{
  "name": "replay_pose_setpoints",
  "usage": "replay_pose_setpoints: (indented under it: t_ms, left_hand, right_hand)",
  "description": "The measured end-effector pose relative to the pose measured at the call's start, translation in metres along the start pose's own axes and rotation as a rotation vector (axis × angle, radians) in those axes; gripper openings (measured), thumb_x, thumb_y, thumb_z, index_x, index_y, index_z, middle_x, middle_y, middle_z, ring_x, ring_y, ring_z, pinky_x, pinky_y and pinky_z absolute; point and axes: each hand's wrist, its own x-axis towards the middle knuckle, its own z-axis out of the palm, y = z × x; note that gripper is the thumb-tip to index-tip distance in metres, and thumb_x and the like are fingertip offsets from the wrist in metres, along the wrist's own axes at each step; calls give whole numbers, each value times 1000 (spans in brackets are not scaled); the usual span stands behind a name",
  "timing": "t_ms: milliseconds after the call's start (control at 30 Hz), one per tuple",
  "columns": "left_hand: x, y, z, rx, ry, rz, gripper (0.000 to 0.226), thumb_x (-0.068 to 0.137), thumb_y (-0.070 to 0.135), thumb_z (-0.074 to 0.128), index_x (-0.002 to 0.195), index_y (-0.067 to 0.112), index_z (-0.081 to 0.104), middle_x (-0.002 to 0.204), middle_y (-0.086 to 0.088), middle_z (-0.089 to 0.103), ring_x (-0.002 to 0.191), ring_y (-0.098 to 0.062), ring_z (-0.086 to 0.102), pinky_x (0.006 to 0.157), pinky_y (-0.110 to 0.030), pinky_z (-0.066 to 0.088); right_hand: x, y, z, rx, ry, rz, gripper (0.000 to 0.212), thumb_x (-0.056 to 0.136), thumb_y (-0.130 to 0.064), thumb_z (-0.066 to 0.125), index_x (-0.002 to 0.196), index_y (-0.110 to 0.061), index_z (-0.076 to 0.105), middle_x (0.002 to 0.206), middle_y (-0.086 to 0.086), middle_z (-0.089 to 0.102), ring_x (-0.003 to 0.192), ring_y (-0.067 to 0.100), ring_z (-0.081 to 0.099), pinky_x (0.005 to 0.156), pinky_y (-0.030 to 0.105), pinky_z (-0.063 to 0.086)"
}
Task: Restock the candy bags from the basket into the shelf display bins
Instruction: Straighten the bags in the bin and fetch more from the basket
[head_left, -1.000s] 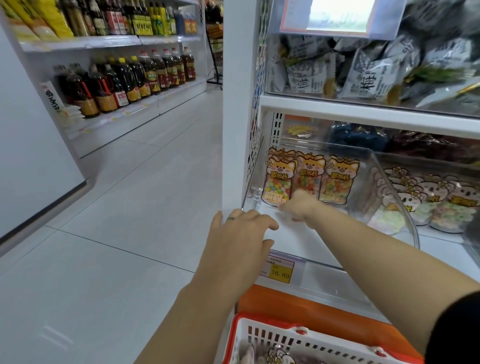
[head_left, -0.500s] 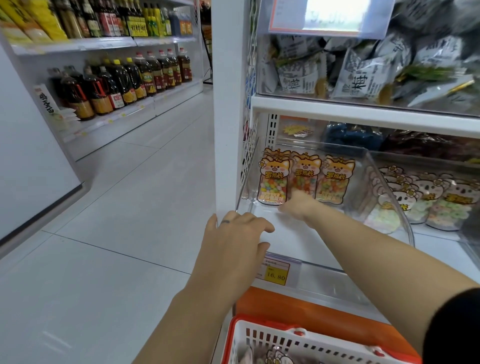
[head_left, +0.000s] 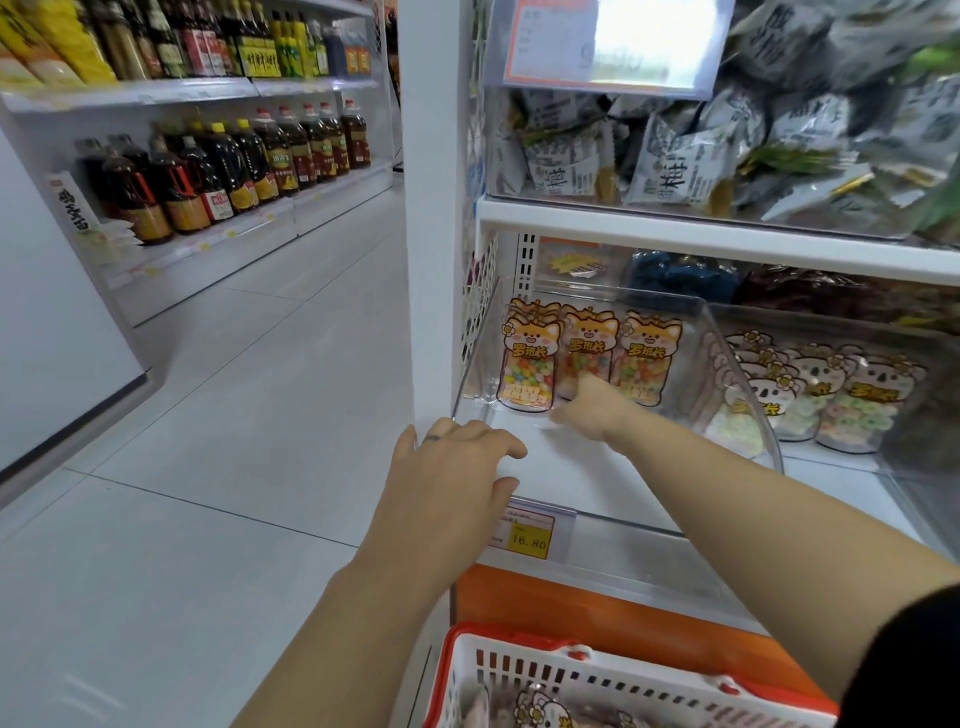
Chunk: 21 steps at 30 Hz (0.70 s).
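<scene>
Three rows of orange fox candy bags (head_left: 530, 364) stand upright at the back of a clear display bin (head_left: 737, 374) on the lower shelf. My right hand (head_left: 589, 410) reaches into the bin and touches the foot of the middle bag; its fingers are hidden behind the back of the hand. Resting on the bin's front left corner is my left hand (head_left: 452, 478), fingers loosely bent over the edge. Below stands the red and white basket (head_left: 571, 667), with more candy bags (head_left: 540, 709) in it.
A neighbouring clear bin holds koala candy bags (head_left: 831, 400). A yellow price tag (head_left: 527, 540) hangs on the shelf front. The upper shelf carries grey snack packs (head_left: 675, 171). Oil bottles (head_left: 218, 176) line shelves across the tiled aisle (head_left: 234, 415).
Both hands stay almost where they were. Only the view has shifted slightly, so the shelf sits a little further left.
</scene>
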Motion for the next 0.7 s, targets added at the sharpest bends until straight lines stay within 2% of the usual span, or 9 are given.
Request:
replay_pose_setpoints:
  t_ms: [100, 167, 267, 400, 467, 567, 633, 700]
  left_hand:
    - [-2, -1, 0, 14, -10, -7, 31, 101, 41, 51, 132, 44, 53, 136, 20, 54, 128, -8, 43, 117, -43, 26]
    - [-7, 1, 0, 26, -21, -6, 31, 102, 40, 50, 132, 43, 54, 137, 19, 54, 128, -9, 44, 119, -43, 22]
    - [-20, 6, 3, 30, -9, 14, 30, 101, 34, 53, 130, 40, 57, 135, 17, 56, 128, -12, 47, 121, -43, 15]
    - [-41, 24, 15, -11, 139, 101, 23, 96, 25, 61, 117, 33, 67, 120, 13, 64, 115, -17, 57, 119, -50, 17]
    - [-54, 36, 28, -13, 171, 176, 24, 93, 17, 64, 114, 28, 69, 118, 9, 67, 110, -19, 63, 118, -52, 21]
    - [-73, 54, 55, -10, 141, 269, 23, 92, 18, 65, 113, 26, 69, 116, 9, 68, 106, -18, 66, 119, -54, 25]
    - [-82, 64, 75, -23, 16, 284, 24, 96, 24, 60, 119, 29, 66, 121, 11, 66, 110, -15, 63, 120, -48, 25]
    - [-90, 71, 98, -5, -141, 270, 27, 99, 28, 55, 125, 32, 62, 128, 14, 61, 116, -12, 59, 114, -39, 32]
  right_hand:
    - [-36, -2, -14, -28, 19, -134, 47, 93, -12, 62, 137, 0, 48, 136, 11, 57, 123, 29, 54, 101, 36, 44]
    - [-67, 3, -23, -26, 42, -237, 53, 95, -19, 62, 145, -11, 46, 143, 2, 53, 125, 19, 53, 100, 26, 42]
    - [-123, 17, -33, 19, 79, -384, 42, 95, -19, 61, 138, -21, 56, 128, -6, 63, 110, 5, 58, 94, 19, 45]
    - [-203, 52, -37, 55, 130, -526, 25, 96, -13, 62, 118, -22, 68, 102, -18, 67, 98, -4, 62, 89, 12, 48]
    - [-232, 83, -29, 70, 118, -496, 20, 95, -13, 64, 112, -22, 71, 94, -20, 68, 91, -3, 64, 83, 10, 48]
    - [-258, 140, -9, 53, 59, -403, 17, 93, -16, 66, 106, -26, 70, 83, -12, 72, 78, 4, 68, 75, 25, 55]
    - [-264, 176, 6, 19, 5, -303, 16, 94, -18, 65, 102, -31, 68, 74, -10, 71, 70, 4, 66, 70, 29, 54]
    - [-261, 211, 21, -54, -65, -197, 14, 95, -22, 63, 102, -33, 67, 67, -9, 70, 61, 2, 62, 64, 26, 51]
